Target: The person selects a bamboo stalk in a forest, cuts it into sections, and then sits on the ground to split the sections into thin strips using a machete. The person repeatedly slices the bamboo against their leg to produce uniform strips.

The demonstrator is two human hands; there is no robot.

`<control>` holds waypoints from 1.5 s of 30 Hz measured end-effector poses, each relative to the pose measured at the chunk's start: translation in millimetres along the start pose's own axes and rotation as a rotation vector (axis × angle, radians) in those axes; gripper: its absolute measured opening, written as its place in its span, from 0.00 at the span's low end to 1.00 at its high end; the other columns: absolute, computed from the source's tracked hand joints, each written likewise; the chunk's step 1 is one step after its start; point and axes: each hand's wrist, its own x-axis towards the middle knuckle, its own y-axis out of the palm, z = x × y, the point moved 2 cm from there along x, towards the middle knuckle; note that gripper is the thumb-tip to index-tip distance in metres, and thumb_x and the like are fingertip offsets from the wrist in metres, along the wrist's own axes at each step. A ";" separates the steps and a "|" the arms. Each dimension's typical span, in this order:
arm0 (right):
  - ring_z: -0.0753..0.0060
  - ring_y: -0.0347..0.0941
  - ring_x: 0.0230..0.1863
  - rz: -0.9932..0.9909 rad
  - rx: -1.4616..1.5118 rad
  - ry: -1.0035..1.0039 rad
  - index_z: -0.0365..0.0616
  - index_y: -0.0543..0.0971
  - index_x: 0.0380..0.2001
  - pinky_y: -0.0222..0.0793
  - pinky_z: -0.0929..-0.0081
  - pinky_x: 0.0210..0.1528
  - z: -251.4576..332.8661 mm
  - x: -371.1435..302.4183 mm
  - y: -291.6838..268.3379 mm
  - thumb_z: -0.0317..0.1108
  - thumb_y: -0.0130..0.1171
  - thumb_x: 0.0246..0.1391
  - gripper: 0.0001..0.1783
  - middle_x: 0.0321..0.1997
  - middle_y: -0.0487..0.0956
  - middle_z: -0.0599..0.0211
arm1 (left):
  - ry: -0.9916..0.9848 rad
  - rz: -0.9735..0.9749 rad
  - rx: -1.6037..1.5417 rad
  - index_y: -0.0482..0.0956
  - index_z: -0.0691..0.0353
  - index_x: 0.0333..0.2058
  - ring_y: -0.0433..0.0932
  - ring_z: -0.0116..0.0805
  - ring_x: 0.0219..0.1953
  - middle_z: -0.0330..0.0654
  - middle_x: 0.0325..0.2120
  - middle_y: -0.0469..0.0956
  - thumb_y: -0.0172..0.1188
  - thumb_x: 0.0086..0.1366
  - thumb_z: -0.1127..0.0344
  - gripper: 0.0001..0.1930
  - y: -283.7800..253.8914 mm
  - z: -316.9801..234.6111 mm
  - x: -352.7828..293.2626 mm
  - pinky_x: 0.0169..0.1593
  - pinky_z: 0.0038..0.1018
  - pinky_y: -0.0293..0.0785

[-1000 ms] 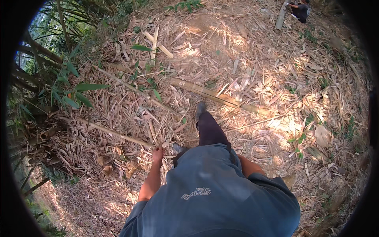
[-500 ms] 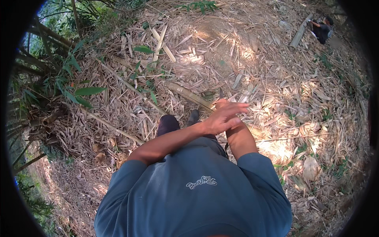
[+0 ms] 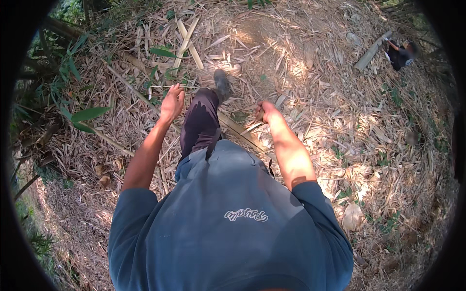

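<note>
My left hand (image 3: 172, 103) hangs in front of me on the left, holding nothing, its fingers loosely bent and slightly apart. It is above the dry leaf litter, near a long thin bamboo pole (image 3: 138, 95). My right hand (image 3: 267, 110) is closed around a knife (image 3: 260, 115); its brown handle shows beside the fingers, and I cannot make out the blade. Under and beside that hand, a split bamboo length (image 3: 238, 130) lies on the ground, partly hidden by my body. My leg in dark trousers (image 3: 200, 116) is stepped forward, with a dark boot (image 3: 222, 85).
Crossed pale bamboo strips (image 3: 187, 43) lie ahead on the left. Green bamboo growth (image 3: 73, 63) borders the left side. Far off at the upper right, another person (image 3: 400, 54) is beside a thick bamboo log (image 3: 373, 51). Dry leaves cover the ground.
My hands, crossed at the wrists before, have come apart; the left has swung out to the left. One leg has stepped forward. The knife stays in my right hand.
</note>
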 end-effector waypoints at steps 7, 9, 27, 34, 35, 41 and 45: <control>0.74 0.61 0.16 -0.042 0.364 -0.080 0.49 0.64 0.28 0.59 0.73 0.17 178.6 -12.1 101.3 0.32 0.49 0.59 0.07 0.17 0.66 0.73 | 0.294 -0.081 -0.564 0.76 0.65 0.54 0.62 0.49 0.67 0.54 0.62 0.67 0.54 0.68 0.64 0.18 1.1 -200.2 126.6 0.68 0.39 0.56; 0.74 0.61 0.16 -0.077 0.392 -0.104 0.50 0.64 0.28 0.59 0.74 0.16 207.3 -6.3 121.7 0.32 0.50 0.59 0.07 0.18 0.66 0.73 | 0.596 -0.027 -0.701 0.68 0.60 0.62 0.57 0.48 0.70 0.49 0.67 0.60 0.49 0.67 0.64 0.24 -2.1 -269.4 150.8 0.70 0.45 0.50; 0.70 0.66 0.14 -0.529 -1.044 -0.220 0.42 0.77 0.22 0.57 0.67 0.17 422.3 -102.3 22.6 0.48 0.57 0.55 0.19 0.15 0.72 0.65 | -1.015 -0.107 -0.262 0.83 0.61 0.40 0.80 0.54 0.43 0.56 0.41 0.81 0.48 0.62 0.53 0.21 -23.0 109.6 206.2 0.51 0.41 0.74; 0.70 0.59 0.10 -0.428 -0.909 0.117 0.46 0.71 0.20 0.50 0.68 0.12 476.7 -68.0 -24.4 0.47 0.50 0.61 0.20 0.09 0.65 0.68 | -1.368 -0.263 -0.881 0.83 0.69 0.36 0.83 0.35 0.28 0.47 0.29 0.84 0.58 0.61 0.57 0.17 57.3 41.9 151.5 0.36 0.29 0.77; 0.71 0.59 0.10 -0.440 -0.966 0.167 0.46 0.71 0.22 0.51 0.68 0.13 501.5 -57.0 -14.4 0.48 0.49 0.62 0.20 0.09 0.64 0.68 | -1.356 -0.316 -0.969 0.83 0.69 0.36 0.82 0.34 0.28 0.47 0.29 0.84 0.57 0.62 0.59 0.16 68.4 18.9 158.9 0.35 0.28 0.77; 0.70 0.61 0.12 -0.447 -1.260 -0.079 0.37 0.74 0.24 0.55 0.67 0.16 674.4 -2.1 115.4 0.47 0.53 0.59 0.22 0.14 0.67 0.65 | -1.293 -0.497 -0.983 0.73 0.70 0.55 0.77 0.27 0.31 0.43 0.30 0.84 0.55 0.66 0.66 0.21 69.5 -114.7 309.1 0.39 0.24 0.73; 0.70 0.64 0.12 -0.490 -1.294 -0.448 0.45 0.72 0.12 0.56 0.67 0.16 794.0 84.4 217.1 0.56 0.55 0.59 0.29 0.11 0.69 0.67 | -1.174 -0.369 -1.057 0.79 0.70 0.49 0.81 0.29 0.33 0.42 0.29 0.85 0.51 0.68 0.65 0.17 40.5 -180.1 446.0 0.42 0.26 0.75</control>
